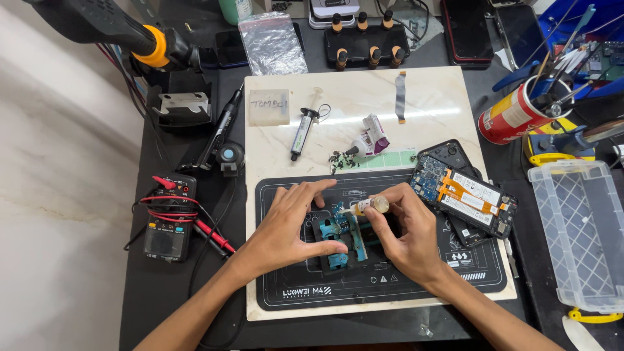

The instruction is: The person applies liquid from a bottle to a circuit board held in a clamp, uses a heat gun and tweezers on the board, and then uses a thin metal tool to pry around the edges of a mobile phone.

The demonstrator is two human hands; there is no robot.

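Small bottle (372, 206) pinched in right fingers (390, 224), black mat (390, 286) (marble slab beneath), left fingers (305, 214) spread.

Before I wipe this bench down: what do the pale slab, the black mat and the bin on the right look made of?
Pale slab: looks like polished marble or stone, glossy with faint veins and a light glare.
Black mat: probably rubber or silicone, matte with white printed lines.
Bin: clear plastic; the surface below shows through its ribbed base.
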